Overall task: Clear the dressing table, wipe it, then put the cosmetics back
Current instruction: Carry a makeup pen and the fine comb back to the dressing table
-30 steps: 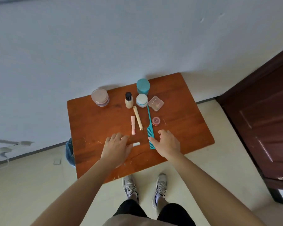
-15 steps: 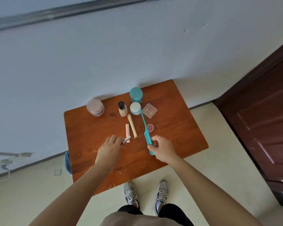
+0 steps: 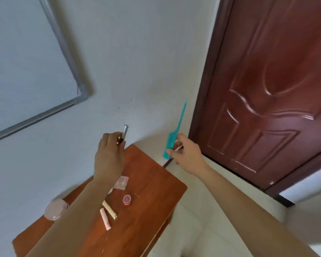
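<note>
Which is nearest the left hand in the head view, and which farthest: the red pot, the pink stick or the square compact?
1. Compact, by the wrist of the left hand.
2. Red pot, mid-table.
3. Pink stick, nearer the person.

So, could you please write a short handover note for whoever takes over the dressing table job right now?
Left hand grips a small silver-capped stick, lifted off the table.
Right hand grips the teal tail comb, also lifted clear.
Lying on the dressing table: pink-lidded jar, square compact, small red pot, cream tube, pink tube. The left arm may hide more.
Done: clearing begun, two items in hand.
Left: set these aside, clear the rest, wipe, put everything back.
</note>
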Available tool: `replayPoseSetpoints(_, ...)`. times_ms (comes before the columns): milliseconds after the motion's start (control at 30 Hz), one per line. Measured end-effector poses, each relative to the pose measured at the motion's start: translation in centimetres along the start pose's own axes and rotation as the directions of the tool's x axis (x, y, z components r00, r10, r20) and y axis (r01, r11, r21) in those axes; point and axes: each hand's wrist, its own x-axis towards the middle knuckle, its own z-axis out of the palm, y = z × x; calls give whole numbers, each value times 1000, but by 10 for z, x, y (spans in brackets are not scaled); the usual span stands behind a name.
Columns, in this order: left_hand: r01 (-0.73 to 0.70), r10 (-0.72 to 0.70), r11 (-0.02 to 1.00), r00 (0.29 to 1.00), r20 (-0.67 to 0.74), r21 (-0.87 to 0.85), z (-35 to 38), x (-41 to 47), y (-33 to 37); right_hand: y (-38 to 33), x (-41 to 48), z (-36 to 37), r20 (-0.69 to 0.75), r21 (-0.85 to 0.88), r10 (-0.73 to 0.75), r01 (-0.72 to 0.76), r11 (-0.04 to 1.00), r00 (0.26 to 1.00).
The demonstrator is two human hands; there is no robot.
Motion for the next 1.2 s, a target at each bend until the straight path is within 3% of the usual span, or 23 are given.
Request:
replayPoseSetpoints(200,-230,260,930,963,70,-286,59,10,114,30,-86,-118,-380,68,117,-99,993,917)
replayPoseSetpoints(333,-285,393,831,908,143,-478,95,-17,228,56,-169,-200,-618,57,165,-165,985,769)
replayPoseSetpoints(467,-358,543,696,830,130,-623,122,-72,348,86,-264,-278,-746,111,222,-211,971,628)
replayPoseSetpoints(733,-393,760,522,617,204,-757,202,-237,548,199,-453,-405,-839,237,346,-290,927,420)
replayPoseSetpoints(967,-349,809,476,534,246,-807,247,-330,683,272,-555,-504,-843,316,424,-331,889,332)
replayPoseSetpoints(1200,-381,852,452,451,265,-807,312,-360,770,336,-582,-575,-828,406,492,-318,857,269)
